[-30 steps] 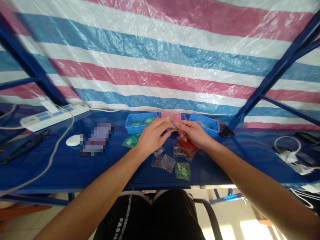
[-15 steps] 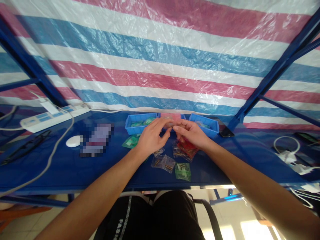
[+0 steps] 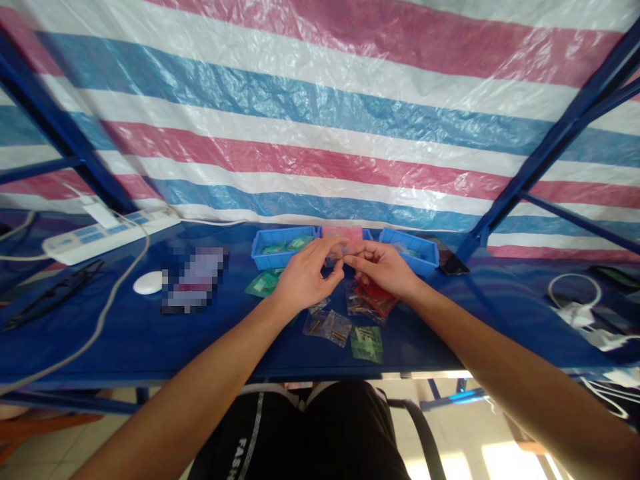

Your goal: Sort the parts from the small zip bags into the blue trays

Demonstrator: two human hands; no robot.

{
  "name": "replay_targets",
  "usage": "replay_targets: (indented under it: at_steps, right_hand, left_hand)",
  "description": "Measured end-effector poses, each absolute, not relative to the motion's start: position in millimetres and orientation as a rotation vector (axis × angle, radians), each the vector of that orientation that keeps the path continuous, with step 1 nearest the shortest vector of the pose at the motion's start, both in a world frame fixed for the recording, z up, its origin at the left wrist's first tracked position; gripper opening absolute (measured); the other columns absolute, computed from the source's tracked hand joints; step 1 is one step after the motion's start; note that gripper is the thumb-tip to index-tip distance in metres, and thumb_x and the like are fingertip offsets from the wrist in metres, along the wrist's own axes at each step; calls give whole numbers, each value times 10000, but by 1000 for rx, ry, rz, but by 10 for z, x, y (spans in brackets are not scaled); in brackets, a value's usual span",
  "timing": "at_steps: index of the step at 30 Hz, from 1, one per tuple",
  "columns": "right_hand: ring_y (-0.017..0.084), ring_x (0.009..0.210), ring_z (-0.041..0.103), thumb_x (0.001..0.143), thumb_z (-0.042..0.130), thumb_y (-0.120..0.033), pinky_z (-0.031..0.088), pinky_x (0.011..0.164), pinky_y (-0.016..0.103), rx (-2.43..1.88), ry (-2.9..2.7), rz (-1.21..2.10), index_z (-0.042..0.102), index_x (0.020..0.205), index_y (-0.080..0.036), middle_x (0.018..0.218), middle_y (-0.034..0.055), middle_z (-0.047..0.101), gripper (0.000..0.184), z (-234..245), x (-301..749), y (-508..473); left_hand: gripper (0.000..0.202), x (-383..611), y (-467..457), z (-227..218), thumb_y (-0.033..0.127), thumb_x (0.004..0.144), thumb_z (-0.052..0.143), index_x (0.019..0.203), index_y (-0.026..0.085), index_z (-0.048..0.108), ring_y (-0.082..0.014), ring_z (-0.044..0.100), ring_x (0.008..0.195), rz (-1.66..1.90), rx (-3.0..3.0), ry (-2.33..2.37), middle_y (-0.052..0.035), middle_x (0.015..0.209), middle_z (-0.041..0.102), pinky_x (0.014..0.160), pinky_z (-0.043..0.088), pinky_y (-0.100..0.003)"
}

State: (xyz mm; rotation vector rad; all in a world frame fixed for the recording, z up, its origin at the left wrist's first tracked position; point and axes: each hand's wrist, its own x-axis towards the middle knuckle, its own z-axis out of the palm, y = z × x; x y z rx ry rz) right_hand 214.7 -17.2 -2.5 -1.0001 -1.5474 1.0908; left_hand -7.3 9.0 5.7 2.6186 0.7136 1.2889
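Observation:
Above the middle of the blue table, my left hand (image 3: 311, 270) and my right hand (image 3: 383, 268) meet with fingers bent and fingertips pinched close together. Between them shows a small clear plastic bag (image 3: 336, 253), largely covered by the fingers; its contents cannot be made out. Under my right hand lie a red bag (image 3: 383, 301) and a clear bag with dark slim pieces (image 3: 361, 303). Nearer the table edge are a clear bag with brass-coloured pins (image 3: 327, 327) and a green bag with metal pieces (image 3: 367, 343). Another green bag (image 3: 263, 283) rests left of my left hand.
Blue bins (image 3: 270, 257) with green bags stand behind my hands, one more bin (image 3: 425, 257) at the right. A phone (image 3: 450, 260), a power strip (image 3: 107, 233), a white round object (image 3: 149, 283), glasses (image 3: 55, 290) and cables lie around. Striped sheeting (image 3: 320, 120) hangs behind.
My fingertips have shifted slightly, the right thumb and fingers closing nearer to the left ones. More of the clear bag shows between them. The bags on the table stay put.

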Motion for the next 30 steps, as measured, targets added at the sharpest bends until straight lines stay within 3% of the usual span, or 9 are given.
replay_targets:
  at_steps: [7,26,30]
  right_hand:
    - [113,513,564,892,827,-573,430,507,233,-1002,-1559,1084,722,1050,-192,633,-38,658,426,-13,2141,-184]
    - [144,585,611,929,779,-571,467,561,260,-1014,-1643,995,710,1077,-204,713,-12,695,401,10,2116,-220]
    - [149,587,577,972,733,-554,447,575,277,-1065,-1760,811,719,1104,-221,699,-21,658,359,-8,2129,-239]
  left_hand:
    - [553,-75,90,55,131,940,633,1482,191,536,-273,701,1122,1255,2639,696,-87,1169,731,1035,579,-442]
    - [436,-62,93,68,83,906,642,1324,206,617,-239,708,1062,1319,2654,771,-55,1100,731,979,588,-400]
    - [445,-70,87,77,74,894,636,1317,212,623,-242,706,1062,1275,2646,771,-61,1109,727,969,592,-398]
